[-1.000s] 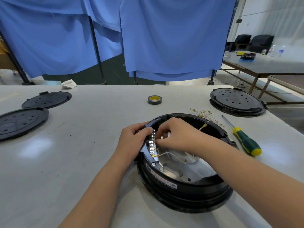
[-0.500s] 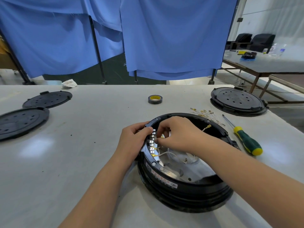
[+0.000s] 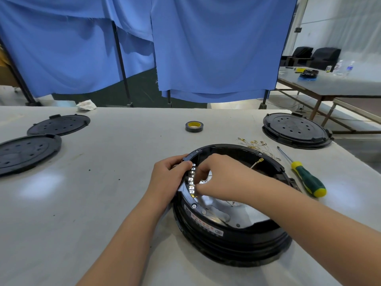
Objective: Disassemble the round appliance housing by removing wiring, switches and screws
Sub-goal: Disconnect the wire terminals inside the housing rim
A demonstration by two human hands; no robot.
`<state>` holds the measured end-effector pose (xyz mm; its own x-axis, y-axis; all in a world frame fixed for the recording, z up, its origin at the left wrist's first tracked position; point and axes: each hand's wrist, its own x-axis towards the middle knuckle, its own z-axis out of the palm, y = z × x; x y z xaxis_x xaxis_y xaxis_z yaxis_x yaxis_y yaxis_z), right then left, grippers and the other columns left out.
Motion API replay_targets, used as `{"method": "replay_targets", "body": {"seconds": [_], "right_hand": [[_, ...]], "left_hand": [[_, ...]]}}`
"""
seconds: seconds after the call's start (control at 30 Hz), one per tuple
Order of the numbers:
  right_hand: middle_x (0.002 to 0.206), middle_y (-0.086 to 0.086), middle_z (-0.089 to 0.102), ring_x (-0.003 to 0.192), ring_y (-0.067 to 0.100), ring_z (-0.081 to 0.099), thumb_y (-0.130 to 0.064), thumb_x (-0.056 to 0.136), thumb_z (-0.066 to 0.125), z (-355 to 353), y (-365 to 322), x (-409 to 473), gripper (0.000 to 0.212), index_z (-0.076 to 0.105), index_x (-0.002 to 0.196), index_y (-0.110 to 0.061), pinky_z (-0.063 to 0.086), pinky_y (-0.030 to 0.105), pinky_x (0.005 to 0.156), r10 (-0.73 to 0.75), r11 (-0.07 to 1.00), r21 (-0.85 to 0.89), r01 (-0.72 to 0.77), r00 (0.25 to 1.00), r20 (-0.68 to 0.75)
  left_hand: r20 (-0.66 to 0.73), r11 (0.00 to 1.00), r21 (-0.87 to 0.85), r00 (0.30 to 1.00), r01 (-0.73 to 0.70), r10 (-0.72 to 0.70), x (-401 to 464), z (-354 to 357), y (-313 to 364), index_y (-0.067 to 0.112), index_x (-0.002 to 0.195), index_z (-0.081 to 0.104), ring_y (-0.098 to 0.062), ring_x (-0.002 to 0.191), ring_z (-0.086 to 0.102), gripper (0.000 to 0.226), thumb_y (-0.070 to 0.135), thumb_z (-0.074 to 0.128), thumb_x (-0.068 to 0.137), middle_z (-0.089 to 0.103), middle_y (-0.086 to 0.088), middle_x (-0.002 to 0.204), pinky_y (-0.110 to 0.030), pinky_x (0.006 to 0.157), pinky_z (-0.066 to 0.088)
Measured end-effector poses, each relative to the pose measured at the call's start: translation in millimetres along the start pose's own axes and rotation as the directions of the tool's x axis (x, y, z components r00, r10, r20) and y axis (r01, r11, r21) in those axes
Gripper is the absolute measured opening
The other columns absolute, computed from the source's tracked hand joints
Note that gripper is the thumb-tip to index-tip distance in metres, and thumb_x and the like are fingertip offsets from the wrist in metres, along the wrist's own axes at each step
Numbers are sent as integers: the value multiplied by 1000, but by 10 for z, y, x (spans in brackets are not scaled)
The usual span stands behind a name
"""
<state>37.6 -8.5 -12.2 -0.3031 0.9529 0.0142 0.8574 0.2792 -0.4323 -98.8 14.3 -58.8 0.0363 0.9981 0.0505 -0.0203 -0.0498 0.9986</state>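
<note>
With the housing (image 3: pixel 231 234) on the bench (image 3: pixel 103 193), left hand (image 3: pixel 167 178) grips its rim while right hand (image 3: pixel 218 178) pinches at the terminals (image 3: pixel 191 180); wires should be pulled straight off, rim held firm.

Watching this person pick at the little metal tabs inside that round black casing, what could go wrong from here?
1. The right hand works with its fingers curled among the row of metal terminals on the housing; a fingertip could get nicked, or a tab bent.
2. Only the left hand steadies the rim, so a hard tug on a wire might shift the housing.
3. The loose pulled wires lie beside the screwdriver near the table edge and could be swept off.
</note>
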Motion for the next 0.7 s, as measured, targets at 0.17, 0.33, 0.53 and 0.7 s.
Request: {"method": "replay_targets", "body": {"seconds": [0.17,0.33,0.53,0.7], "right_hand": [[59,-8,55,55,6,48,-24,74,57,132,53,-2,10,65,69,-22,33,21,50,96,992,81,-95,995,-4],[58,-7,53,58,10,50,-27,74,54,181,68,21,10,57,66,-21,35,25,52,85,995,53,-85,996,-11],[59,-7,49,58,8,46,-25,76,52,190,72,-7,19,44,59,-24,33,26,53,52,998,38,-51,998,-17],[61,-7,49,57,6,44,-23,77,51,178,63,-31,20,43,59,-25,31,23,51,52,998,24,-52,999,-14]], "left_hand": [[6,1000,-25,1000,-14,14,-10,9,19,26,68,78,-9,57,65,31,4,62,83,72,-1,66,-18,52,52],[7,1000,-8,1000,-16,16,-7,5,18,26,70,78,-12,62,67,29,5,62,83,74,-4,70,-23,58,54],[19,1000,-8,1000,-25,25,-2,-3,17,30,71,78,-12,64,70,33,4,62,84,75,-2,71,-21,57,55],[17,999,-21,999,-29,29,-11,0,27,27,70,78,-13,63,68,33,3,61,83,74,-4,71,-21,57,55]]}}
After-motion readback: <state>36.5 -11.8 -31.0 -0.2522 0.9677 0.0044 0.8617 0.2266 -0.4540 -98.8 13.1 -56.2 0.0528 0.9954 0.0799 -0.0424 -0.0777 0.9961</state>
